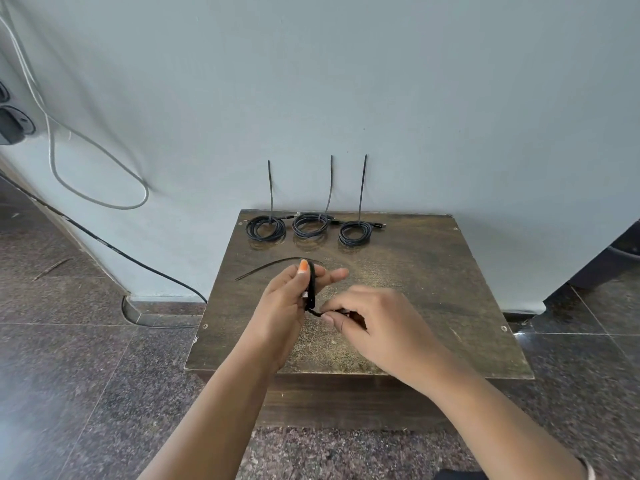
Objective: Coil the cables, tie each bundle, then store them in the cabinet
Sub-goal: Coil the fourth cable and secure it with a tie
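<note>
My left hand (294,292) grips a black cable coil (311,285) upright, edge-on to the camera, above the wooden table (433,271). My right hand (367,320) pinches the cable's loose end just below the coil. A loose black zip tie (273,265) lies on the table behind my left hand. Three tied black coils sit along the table's far edge: left coil (266,229), middle coil (310,225), right coil (355,233), each with a long zip-tie tail sticking up against the wall.
The pale wall (381,98) stands directly behind the table. A white cable (104,199) and a black cable (104,242) hang and run along the wall at left. Dark stone floor tiles (86,375) surround the table. A dark object shows at the far right edge.
</note>
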`<act>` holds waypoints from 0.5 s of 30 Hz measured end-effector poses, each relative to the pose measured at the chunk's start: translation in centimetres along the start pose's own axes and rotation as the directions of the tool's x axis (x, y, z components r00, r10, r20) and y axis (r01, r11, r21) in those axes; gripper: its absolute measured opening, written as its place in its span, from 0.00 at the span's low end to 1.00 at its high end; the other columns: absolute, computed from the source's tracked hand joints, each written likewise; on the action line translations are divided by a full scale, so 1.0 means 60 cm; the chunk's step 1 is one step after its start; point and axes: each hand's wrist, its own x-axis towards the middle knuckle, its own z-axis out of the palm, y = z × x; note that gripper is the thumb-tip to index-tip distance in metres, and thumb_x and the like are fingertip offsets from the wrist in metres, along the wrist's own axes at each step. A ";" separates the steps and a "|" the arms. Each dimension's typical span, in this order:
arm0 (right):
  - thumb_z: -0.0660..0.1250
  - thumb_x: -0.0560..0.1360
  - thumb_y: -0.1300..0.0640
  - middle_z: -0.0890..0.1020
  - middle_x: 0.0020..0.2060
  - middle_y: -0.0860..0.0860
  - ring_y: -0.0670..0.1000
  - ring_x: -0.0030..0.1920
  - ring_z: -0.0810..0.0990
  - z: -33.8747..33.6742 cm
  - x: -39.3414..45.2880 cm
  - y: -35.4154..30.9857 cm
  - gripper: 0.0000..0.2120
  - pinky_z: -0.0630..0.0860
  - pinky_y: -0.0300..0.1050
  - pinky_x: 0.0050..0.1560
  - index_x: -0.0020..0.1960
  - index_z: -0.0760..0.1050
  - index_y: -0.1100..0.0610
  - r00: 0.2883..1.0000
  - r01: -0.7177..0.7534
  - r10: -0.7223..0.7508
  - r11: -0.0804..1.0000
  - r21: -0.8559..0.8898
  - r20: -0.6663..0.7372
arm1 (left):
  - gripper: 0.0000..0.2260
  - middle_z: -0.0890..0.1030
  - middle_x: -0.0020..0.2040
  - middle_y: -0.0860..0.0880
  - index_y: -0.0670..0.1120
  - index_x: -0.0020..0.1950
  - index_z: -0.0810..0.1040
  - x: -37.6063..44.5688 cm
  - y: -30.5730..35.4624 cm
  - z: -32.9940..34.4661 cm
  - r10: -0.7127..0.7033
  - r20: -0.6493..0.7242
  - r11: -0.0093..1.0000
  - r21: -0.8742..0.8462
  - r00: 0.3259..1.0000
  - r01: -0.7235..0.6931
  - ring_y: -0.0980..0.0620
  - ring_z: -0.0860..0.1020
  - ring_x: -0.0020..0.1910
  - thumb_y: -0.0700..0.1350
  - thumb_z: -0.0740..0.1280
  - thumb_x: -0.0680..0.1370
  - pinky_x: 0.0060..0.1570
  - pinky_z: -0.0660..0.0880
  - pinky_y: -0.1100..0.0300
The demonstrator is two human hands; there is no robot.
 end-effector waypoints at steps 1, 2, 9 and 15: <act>0.69 0.76 0.55 0.83 0.42 0.45 0.40 0.39 0.79 -0.003 -0.001 -0.001 0.06 0.76 0.37 0.38 0.50 0.83 0.53 0.999 0.025 -0.025 0.999 0.021 -0.034 | 0.12 0.84 0.47 0.42 0.39 0.49 0.74 -0.001 -0.002 0.003 0.001 0.020 0.996 0.091 1.000 -0.002 0.48 0.82 0.50 0.45 0.55 0.82 0.47 0.76 0.60; 0.69 0.75 0.57 0.84 0.41 0.44 0.39 0.38 0.79 -0.006 -0.003 -0.002 0.05 0.75 0.34 0.36 0.50 0.82 0.54 0.997 0.043 -0.041 0.998 0.034 -0.058 | 0.13 0.84 0.44 0.44 0.39 0.48 0.75 -0.002 -0.004 0.005 0.001 0.039 0.980 0.197 0.999 -0.009 0.50 0.81 0.45 0.46 0.56 0.82 0.45 0.74 0.60; 0.70 0.75 0.58 0.82 0.33 0.46 0.44 0.31 0.79 -0.020 -0.006 0.008 0.05 0.76 0.45 0.29 0.49 0.78 0.56 0.977 0.057 -0.051 0.998 0.022 -0.207 | 0.09 0.74 0.35 0.54 0.46 0.43 0.77 -0.015 0.001 0.020 -0.050 0.209 0.855 0.514 0.977 -0.066 0.57 0.69 0.36 0.47 0.60 0.79 0.39 0.67 0.63; 0.70 0.74 0.54 0.77 0.41 0.43 0.45 0.37 0.77 -0.016 -0.001 0.025 0.04 0.75 0.41 0.35 0.47 0.81 0.52 0.969 0.037 -0.018 0.997 0.071 -0.247 | 0.14 0.82 0.39 0.38 0.42 0.53 0.79 -0.020 0.006 0.022 -0.147 0.306 0.932 0.362 0.941 0.028 0.47 0.80 0.45 0.47 0.58 0.78 0.61 0.68 0.43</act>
